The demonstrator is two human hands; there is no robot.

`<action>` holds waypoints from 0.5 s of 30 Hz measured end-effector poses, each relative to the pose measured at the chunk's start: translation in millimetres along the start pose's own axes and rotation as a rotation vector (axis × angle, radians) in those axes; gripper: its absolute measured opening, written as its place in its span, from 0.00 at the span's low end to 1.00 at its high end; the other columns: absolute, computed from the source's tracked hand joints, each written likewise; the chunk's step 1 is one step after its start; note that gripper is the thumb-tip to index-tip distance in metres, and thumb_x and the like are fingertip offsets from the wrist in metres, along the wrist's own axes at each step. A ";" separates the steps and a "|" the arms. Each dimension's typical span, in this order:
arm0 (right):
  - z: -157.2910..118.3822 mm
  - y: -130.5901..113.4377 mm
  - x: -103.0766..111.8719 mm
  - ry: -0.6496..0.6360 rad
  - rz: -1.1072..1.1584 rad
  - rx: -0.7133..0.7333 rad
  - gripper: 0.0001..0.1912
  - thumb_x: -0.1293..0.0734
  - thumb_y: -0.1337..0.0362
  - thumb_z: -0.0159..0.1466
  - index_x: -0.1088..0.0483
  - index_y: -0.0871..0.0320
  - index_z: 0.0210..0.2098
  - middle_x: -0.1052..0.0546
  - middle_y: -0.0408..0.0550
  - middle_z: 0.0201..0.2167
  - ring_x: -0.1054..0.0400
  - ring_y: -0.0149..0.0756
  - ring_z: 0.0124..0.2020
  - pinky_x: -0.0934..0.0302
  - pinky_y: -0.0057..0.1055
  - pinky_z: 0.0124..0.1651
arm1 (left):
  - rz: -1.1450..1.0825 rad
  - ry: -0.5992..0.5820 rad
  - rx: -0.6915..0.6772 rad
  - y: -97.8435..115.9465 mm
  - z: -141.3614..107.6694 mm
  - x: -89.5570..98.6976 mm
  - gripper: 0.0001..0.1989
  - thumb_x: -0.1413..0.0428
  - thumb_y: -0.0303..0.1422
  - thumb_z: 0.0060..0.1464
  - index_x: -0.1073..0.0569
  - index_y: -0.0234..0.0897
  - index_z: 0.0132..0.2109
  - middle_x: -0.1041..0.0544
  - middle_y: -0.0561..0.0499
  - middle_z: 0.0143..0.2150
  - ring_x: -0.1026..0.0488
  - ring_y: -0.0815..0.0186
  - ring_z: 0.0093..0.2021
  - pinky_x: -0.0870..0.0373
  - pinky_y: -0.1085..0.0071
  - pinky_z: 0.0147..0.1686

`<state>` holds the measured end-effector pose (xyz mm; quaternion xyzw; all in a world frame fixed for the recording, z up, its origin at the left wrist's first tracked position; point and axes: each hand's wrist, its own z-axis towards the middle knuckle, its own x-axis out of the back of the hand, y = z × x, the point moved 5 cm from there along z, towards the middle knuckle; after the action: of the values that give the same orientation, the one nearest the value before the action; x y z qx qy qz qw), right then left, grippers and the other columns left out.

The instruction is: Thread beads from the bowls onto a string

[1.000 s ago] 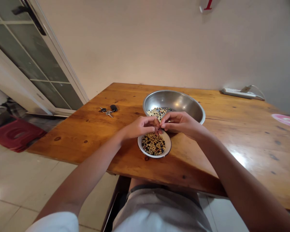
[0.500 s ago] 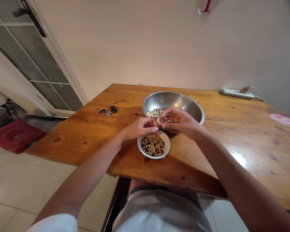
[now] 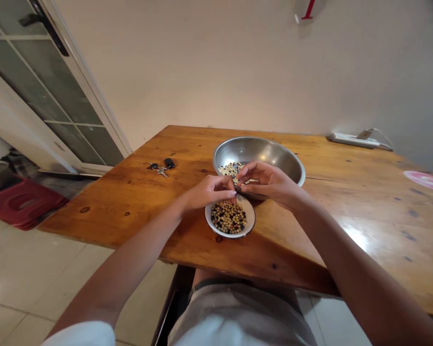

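Observation:
My left hand (image 3: 216, 189) is over the far rim of a small white bowl (image 3: 210, 226), its thumb and fingers pinched together. Whatever is in that pinch is too small to name. Facing it, my right hand (image 3: 265, 181) has curled fingers whose tips nearly meet the left ones, in front of a big steel bowl (image 3: 292, 166). Small round yellow and black beads (image 3: 228, 218) fill the bottom of the white bowl. More light and dark pieces (image 3: 231, 169) lie in the left part of the steel bowl, partly hidden by my right hand.
Both bowls stand on a wooden table (image 3: 130, 192). A bunch of keys (image 3: 161, 168) lies left of the steel bowl. At the back right is a white power strip (image 3: 355, 140) with a plug and cable. A pink round sticker (image 3: 426, 180) marks the table's right side. Red stools (image 3: 25, 202) stand at left.

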<state>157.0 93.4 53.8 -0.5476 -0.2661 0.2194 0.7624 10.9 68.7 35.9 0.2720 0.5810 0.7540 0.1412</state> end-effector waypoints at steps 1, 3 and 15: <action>-0.2 -0.4 0.0 0.001 -0.016 0.005 0.14 0.28 0.64 0.54 0.31 0.54 0.39 0.28 0.45 0.40 0.32 0.33 0.42 0.35 0.35 0.47 | 0.002 -0.002 0.002 -0.2 0.2 -0.2 0.09 0.44 0.34 0.52 0.33 0.33 0.30 0.24 0.50 0.29 0.28 0.70 0.32 0.33 0.71 0.37; -0.7 -1.5 -0.6 -0.004 -0.041 0.009 0.13 0.28 0.64 0.54 0.32 0.55 0.38 0.28 0.45 0.40 0.32 0.34 0.42 0.35 0.36 0.49 | 0.006 -0.002 0.006 -0.8 0.5 -0.7 0.08 0.44 0.34 0.52 0.33 0.34 0.30 0.24 0.50 0.29 0.28 0.69 0.32 0.33 0.70 0.37; -0.5 -6.5 -7.1 -0.054 -0.042 -0.006 0.10 0.30 0.65 0.56 0.32 0.56 0.37 0.27 0.45 0.36 0.30 0.33 0.41 0.35 0.35 0.48 | 0.000 0.020 0.013 -3.8 1.1 -0.9 0.08 0.44 0.34 0.50 0.34 0.34 0.31 0.26 0.52 0.28 0.28 0.69 0.31 0.32 0.69 0.37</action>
<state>152.3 86.6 58.7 -0.5380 -0.2988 0.2171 0.7577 11.9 70.2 32.3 0.2653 0.5875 0.7527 0.1337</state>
